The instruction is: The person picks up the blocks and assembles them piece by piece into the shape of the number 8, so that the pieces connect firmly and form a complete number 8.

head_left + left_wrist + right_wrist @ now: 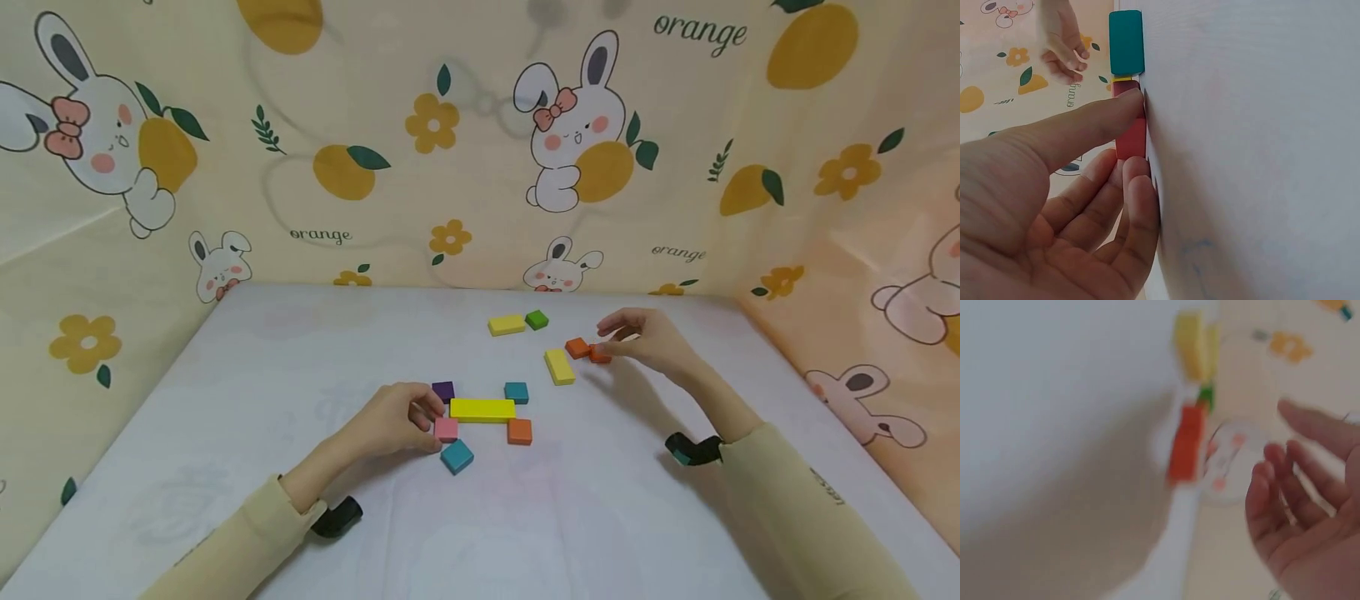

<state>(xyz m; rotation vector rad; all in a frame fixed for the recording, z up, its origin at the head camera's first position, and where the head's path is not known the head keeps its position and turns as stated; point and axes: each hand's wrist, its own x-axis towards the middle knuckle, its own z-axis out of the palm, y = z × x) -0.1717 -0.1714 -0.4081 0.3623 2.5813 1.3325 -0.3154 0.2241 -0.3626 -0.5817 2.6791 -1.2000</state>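
Note:
My left hand (393,419) is at a small pink block (446,430), with the thumb on one side and the fingers on the other. In the left wrist view the thumb and fingertips of the left hand (1094,206) pinch the pink block (1130,139). That block sits against a long yellow block (482,411), with a purple block (443,391), a teal block (517,392) and an orange block (519,432) near its other corners. Over two orange-red blocks (577,347) hovers my right hand (651,339), its fingers loosely bent and holding nothing.
A tilted teal block (457,457) lies just in front of the pink one. Farther back are a yellow block (507,325), a green block (537,319) and another yellow block (558,367). A patterned cloth (480,167) hangs behind the white table (300,333).

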